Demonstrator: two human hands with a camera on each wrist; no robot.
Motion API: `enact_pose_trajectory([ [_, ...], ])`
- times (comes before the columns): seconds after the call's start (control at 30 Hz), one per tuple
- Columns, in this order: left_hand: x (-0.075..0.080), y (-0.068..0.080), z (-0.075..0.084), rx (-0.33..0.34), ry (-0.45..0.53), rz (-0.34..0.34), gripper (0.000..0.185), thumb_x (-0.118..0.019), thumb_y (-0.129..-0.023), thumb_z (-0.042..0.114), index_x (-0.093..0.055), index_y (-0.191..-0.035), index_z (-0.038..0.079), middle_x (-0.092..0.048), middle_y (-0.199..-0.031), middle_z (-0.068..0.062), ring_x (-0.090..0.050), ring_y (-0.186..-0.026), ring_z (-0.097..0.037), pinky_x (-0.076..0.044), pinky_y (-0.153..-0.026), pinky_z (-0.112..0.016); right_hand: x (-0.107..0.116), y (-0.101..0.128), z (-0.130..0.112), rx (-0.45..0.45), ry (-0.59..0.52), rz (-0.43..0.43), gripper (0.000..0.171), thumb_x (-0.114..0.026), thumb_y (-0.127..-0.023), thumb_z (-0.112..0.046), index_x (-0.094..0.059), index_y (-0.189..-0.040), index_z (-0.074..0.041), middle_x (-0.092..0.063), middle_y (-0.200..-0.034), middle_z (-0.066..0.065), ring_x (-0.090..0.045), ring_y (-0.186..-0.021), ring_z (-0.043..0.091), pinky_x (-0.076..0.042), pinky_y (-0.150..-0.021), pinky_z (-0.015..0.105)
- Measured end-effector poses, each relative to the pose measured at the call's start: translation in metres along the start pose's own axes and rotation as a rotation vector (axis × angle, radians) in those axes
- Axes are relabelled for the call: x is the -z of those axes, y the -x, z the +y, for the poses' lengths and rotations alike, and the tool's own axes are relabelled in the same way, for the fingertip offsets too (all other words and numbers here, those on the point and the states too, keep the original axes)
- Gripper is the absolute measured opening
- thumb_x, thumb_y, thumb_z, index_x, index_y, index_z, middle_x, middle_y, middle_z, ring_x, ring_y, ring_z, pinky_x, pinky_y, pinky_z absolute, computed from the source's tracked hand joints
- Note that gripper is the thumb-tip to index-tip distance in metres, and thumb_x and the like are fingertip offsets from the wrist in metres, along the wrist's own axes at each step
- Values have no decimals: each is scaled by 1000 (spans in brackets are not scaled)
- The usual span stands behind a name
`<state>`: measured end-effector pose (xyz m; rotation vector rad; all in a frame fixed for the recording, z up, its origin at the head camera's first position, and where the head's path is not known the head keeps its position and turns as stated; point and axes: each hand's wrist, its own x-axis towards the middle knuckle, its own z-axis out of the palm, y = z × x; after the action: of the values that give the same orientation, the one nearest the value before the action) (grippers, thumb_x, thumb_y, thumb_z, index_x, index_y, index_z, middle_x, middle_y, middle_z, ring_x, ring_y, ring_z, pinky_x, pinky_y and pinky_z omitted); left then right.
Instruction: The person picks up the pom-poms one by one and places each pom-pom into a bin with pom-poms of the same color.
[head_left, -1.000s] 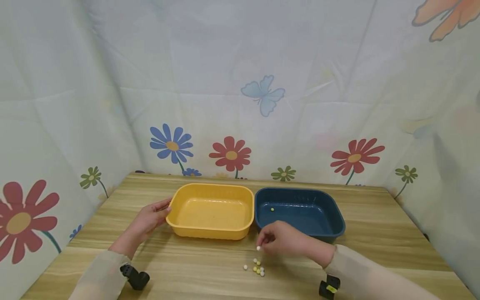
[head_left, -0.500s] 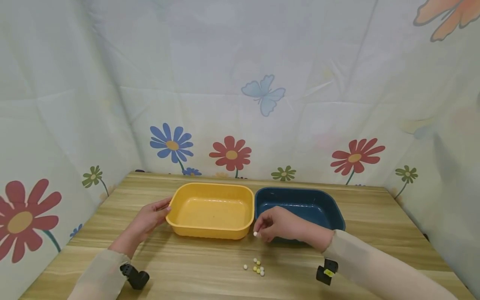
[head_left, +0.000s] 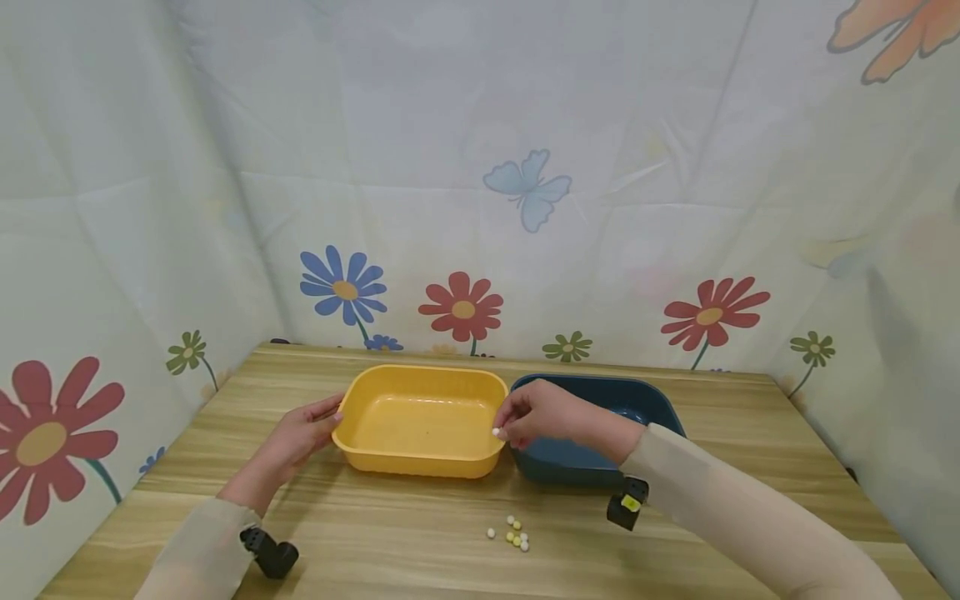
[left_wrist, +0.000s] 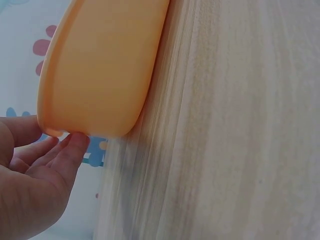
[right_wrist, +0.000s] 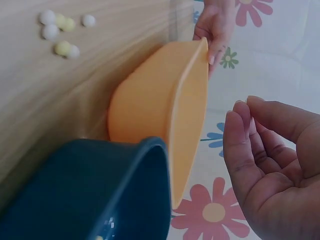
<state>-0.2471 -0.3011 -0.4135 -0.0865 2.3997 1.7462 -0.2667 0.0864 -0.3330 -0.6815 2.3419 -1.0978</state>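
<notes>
My right hand (head_left: 536, 412) pinches a small white ball (head_left: 496, 432) between thumb and fingertips, above the adjoining rims of two plastic tubs. The ball is hidden behind the fingers in the right wrist view, where the thumb meets the fingertips of the hand (right_wrist: 272, 155). At the left end of the yellow tub (head_left: 420, 462), my left hand (head_left: 300, 437) holds the rim. In the left wrist view its thumb lies at the rim of the yellow tub (left_wrist: 105, 65), with fingertips against the outer wall. The dark blue tub (head_left: 570, 475) is partly covered by my right hand and forearm.
Several small white and yellow balls (head_left: 517, 537) lie loose on the wooden table (head_left: 375, 533), in front of the tubs. The tubs stand side by side. A flower-printed cloth (head_left: 600, 275) hangs behind and around the table.
My right hand has lifted the white ball from near the loose balls, moving up and left to the edge of the yellow tub. The left hand stays in place.
</notes>
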Motion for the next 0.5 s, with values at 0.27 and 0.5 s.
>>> enact_pose_trajectory([
  [0.27, 0, 0, 0, 0, -9, 6, 57, -45, -110, 17, -26, -159, -6, -29, -164, -28, -46, -146, -32, -56, -106, -27, 6, -22, -10, -22, -8, 9, 15, -73, -95, -16, -73, -105, -5, -73, -92, 9, -67, -77, 14, -66, -83, 31],
  [0.5, 0, 0, 1, 3, -8, 4, 56, -44, -110, 16, -26, -159, -6, -30, -164, -28, -48, -144, -29, -56, -106, -27, 11, -41, -20, -20, -14, -9, 15, -71, -96, -14, -73, -106, -3, -72, -92, 8, -66, -77, 13, -65, -83, 29],
])
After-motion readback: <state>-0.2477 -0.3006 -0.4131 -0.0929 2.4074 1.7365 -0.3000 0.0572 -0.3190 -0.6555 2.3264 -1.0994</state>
